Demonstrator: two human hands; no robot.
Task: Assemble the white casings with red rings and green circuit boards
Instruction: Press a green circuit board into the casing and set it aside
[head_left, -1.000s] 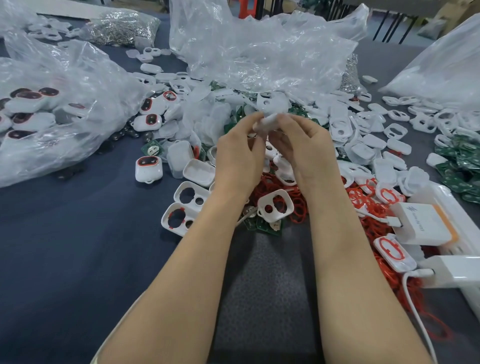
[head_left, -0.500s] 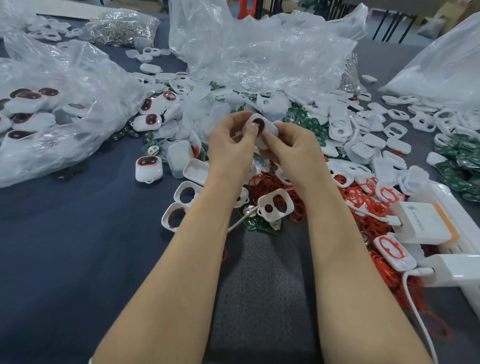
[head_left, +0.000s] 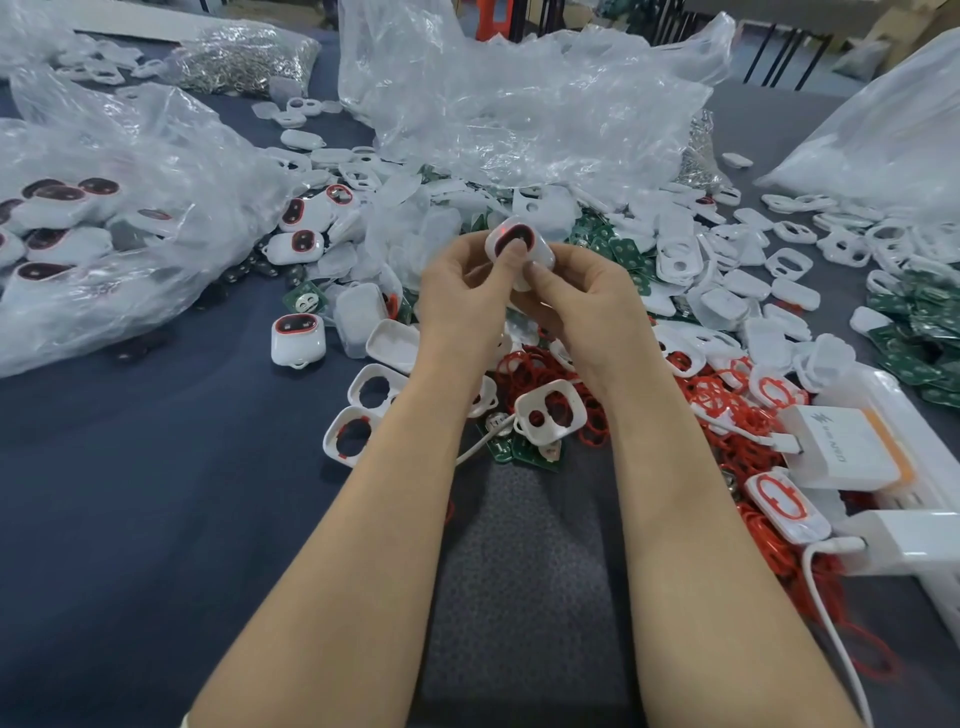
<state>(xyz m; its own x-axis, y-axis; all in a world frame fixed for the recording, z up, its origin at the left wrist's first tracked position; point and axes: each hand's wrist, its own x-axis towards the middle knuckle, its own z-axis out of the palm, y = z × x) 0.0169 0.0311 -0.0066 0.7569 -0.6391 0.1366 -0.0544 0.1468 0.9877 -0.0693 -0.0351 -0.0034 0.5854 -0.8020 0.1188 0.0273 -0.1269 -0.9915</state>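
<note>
Above the middle of the table I hold one white casing (head_left: 525, 247) with a red-ringed dark window facing up. My left hand (head_left: 461, 296) grips its left side, thumb pressed on the window. My right hand (head_left: 582, 306) grips its right side. Loose red rings (head_left: 540, 370) lie in a heap under my hands. Green circuit boards (head_left: 618, 250) are scattered behind and at the far right (head_left: 914, 332). An open white casing front (head_left: 550, 411) lies between my forearms. A closed casing (head_left: 298, 339) stands to the left.
Crumpled clear plastic bags (head_left: 519, 104) fill the back; one on the left (head_left: 104, 228) holds finished casings. White chargers (head_left: 841, 447) and a cable (head_left: 841, 639) sit at the right. Several empty casing halves (head_left: 374, 389) lie near my left forearm on the dark cloth (head_left: 156, 519).
The casing was turned from edge-on so its red-ringed window now faces up. Both hands dropped slightly toward me, and my left thumb now presses on the window.
</note>
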